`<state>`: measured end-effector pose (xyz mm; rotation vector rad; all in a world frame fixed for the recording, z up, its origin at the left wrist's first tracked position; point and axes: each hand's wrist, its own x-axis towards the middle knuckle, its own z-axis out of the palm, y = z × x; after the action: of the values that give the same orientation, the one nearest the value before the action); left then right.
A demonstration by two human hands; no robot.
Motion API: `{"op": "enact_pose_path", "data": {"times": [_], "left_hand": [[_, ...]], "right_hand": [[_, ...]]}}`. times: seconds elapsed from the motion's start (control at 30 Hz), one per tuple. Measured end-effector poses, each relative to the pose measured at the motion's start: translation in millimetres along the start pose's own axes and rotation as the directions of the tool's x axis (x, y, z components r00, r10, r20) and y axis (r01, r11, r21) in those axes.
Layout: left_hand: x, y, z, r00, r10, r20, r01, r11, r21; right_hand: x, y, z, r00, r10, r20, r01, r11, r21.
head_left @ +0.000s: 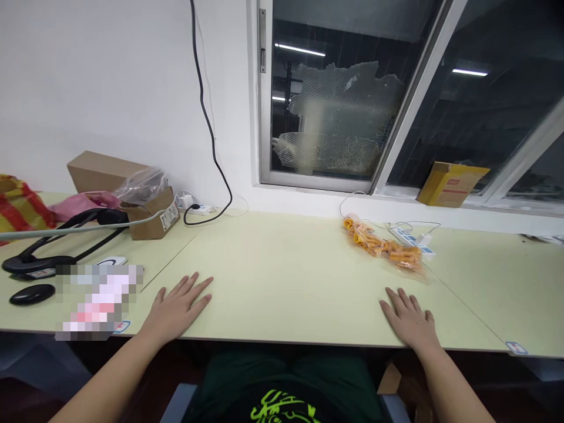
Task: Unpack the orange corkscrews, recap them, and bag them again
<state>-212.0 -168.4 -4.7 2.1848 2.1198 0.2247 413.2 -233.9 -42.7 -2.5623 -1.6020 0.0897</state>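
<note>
My left hand (176, 311) lies flat on the pale yellow-green table (273, 288), near its front edge, fingers spread and holding nothing. On the right side my right hand (409, 320) rests palm down on the same table, its fingers apart and nothing in them. Beyond the right hand is a clear plastic bag (383, 247) with orange-yellow items inside; their kind is hard to make out. It lies apart from the hand. To the left of my left hand is a blurred-out pinkish patch (101, 299) covering some object.
Far left are a black mouse (33, 294), a black band-like frame (66, 241), and an open cardboard box (154, 217) with plastic in it. A black cable (206, 111) hangs down the wall. Behind the bag is a power strip (409, 239). A yellow packet (452, 185) stands on the windowsill.
</note>
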Motion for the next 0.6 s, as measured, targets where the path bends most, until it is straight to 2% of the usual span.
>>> {"op": "enact_pose_path", "data": {"times": [0.13, 0.33, 0.6], "left_hand": [[-1, 2, -0.4, 0.998, -0.014, -0.065, 0.012, 1.000, -0.028], [-12, 4, -6.3, 0.973, -0.103, -0.205, 0.081, 0.991, -0.109], [-10, 4, -8.1, 0.963, -0.099, -0.252, 0.072, 0.991, -0.114]], "right_hand": [[0, 1, 4, 0.998, -0.023, -0.060, 0.025, 0.999, 0.034], [-6, 12, 11, 0.967, -0.064, -0.248, 0.105, 0.982, 0.159], [-8, 13, 8, 0.952, -0.048, -0.302, 0.131, 0.957, 0.261]]}}
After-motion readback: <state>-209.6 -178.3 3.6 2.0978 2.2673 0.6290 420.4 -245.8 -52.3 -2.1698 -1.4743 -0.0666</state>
